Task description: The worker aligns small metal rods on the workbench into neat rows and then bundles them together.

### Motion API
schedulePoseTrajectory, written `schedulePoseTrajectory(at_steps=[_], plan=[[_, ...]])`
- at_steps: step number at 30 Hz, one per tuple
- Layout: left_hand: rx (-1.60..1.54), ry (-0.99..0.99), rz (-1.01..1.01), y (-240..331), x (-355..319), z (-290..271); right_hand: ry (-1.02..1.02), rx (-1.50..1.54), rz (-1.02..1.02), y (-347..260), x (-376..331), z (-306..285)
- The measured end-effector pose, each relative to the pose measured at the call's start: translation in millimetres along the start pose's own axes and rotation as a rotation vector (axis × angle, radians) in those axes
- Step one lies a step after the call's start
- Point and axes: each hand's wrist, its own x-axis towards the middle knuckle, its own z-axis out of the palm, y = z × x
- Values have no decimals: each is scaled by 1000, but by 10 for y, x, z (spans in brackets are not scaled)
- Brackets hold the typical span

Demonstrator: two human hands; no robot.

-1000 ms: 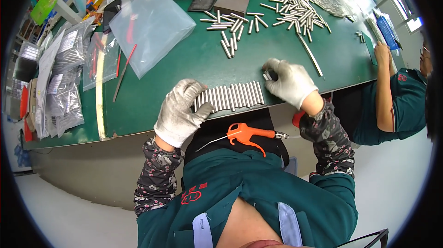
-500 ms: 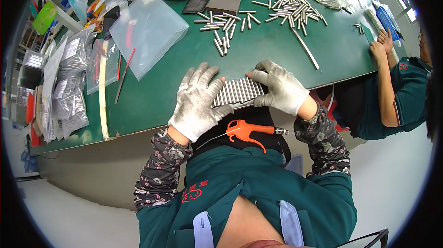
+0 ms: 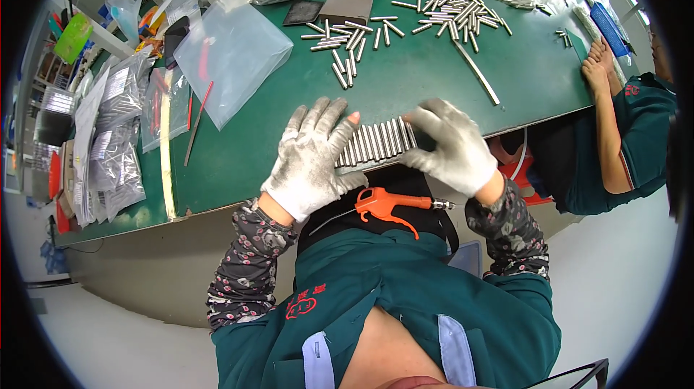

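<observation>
Along the near edge of the green table, several shiny metal pins (image 3: 376, 142) lie side by side in a tight row. My left hand (image 3: 309, 157), in a grey-white glove with an uncovered fingertip showing, rests at the row's left end. Its fingers are stretched out, and it hides part of that end. At the other end is my gloved right hand (image 3: 455, 147), fingers apart and curved around the last pins; whether they touch them I cannot tell. An orange air blow gun (image 3: 394, 204) lies on my lap, below the row.
Loose pins (image 3: 463, 13) are heaped at the back, with a smaller group (image 3: 349, 45) nearer. A metal bar (image 3: 477, 75), a grey block (image 3: 347, 7) and a clear plastic bag (image 3: 231, 56) lie on the table (image 3: 238, 150). A co-worker's hands (image 3: 598, 67) are at the far right.
My right hand has shifted right, and its fingers have spread, uncovering more of the row's right end. My left hand has barely moved.
</observation>
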Motion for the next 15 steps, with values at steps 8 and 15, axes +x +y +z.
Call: schedulePoseTrajectory(at_steps=[8, 15], plan=[[-19, 337, 51, -410, -131, -161, -512, -291, 26, -159, -593, 367], [-80, 423, -39, -331, -459, -112, -621, -556, 94, -206, -724, 719]])
